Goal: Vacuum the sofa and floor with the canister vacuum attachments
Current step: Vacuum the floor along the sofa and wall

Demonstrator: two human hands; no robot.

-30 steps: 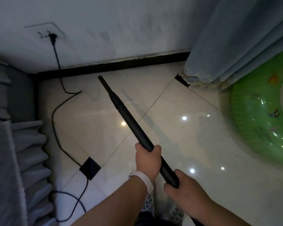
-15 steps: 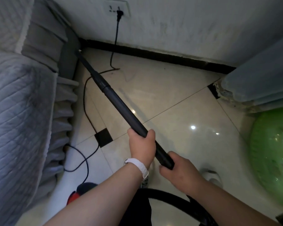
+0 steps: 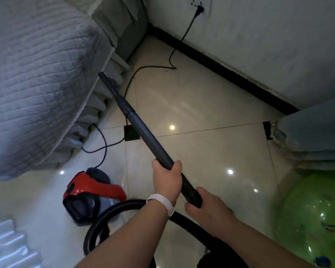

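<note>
Nearest the camera, both hands are gripping the black vacuum wand [image 3: 143, 130]. The right hand [image 3: 206, 206] is curling around the wand's near end, and the left hand [image 3: 167, 180], with a white wristband [image 3: 161, 203] at its wrist, is wrapping around the tube just ahead of it. A black ribbed hose [image 3: 122, 206] is looping on the floor below the left forearm and running behind both arms. Just to the left of the arms, the red and grey canister vacuum [image 3: 97, 188] is sitting on the pale glossy floor tiles [image 3: 211, 151].

From the hands the wand is slanting up and to the left, narrowing at a joint partway along. Its bare tip is lying against the pleated skirt of the sofa [image 3: 37, 74]; whether it is actually touching the fabric cannot be told. The sofa, under a grey quilted cover, is filling the left side.

A black power cord [image 3: 191, 26] is trailing from the canister past the sofa skirt, under the wand and across the tiles. To the right, a green inflatable ring [image 3: 313, 219] is lying beside a pale curtain [image 3: 313, 136] whose hem is reaching the floor. Farther off, a dark baseboard [image 3: 220, 68] is running along the white wall, where the cord's plug [image 3: 200, 9] is sitting in a socket.
</note>
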